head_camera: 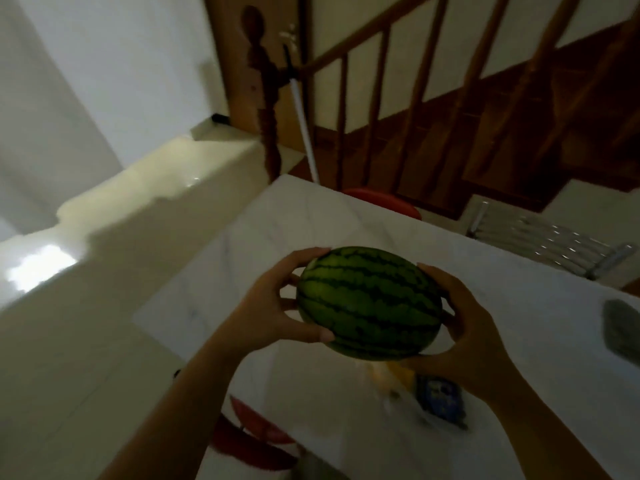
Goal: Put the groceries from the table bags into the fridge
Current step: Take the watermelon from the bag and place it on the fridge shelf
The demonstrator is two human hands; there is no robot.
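Observation:
A small striped green watermelon [369, 303] hangs above the white marble table [311, 223], held between both hands. My left hand [273, 306] grips its left end, thumb underneath and fingers curled over the top. My right hand [464, 327] cups its right end with fingers wrapped round the far side. Below the melon, a translucent plastic bag [391, 407] lies on the table with a blue packet [441, 400] and something yellow showing inside. The fridge is not in view.
A red-patterned bag [252, 434] sits at the table's near edge. A dark flat object [623, 330] lies at the right edge. Behind the table are a red stool [388, 202], a metal chair [554, 244] and a wooden staircase railing [381, 98]. Pale floor stretches to the left.

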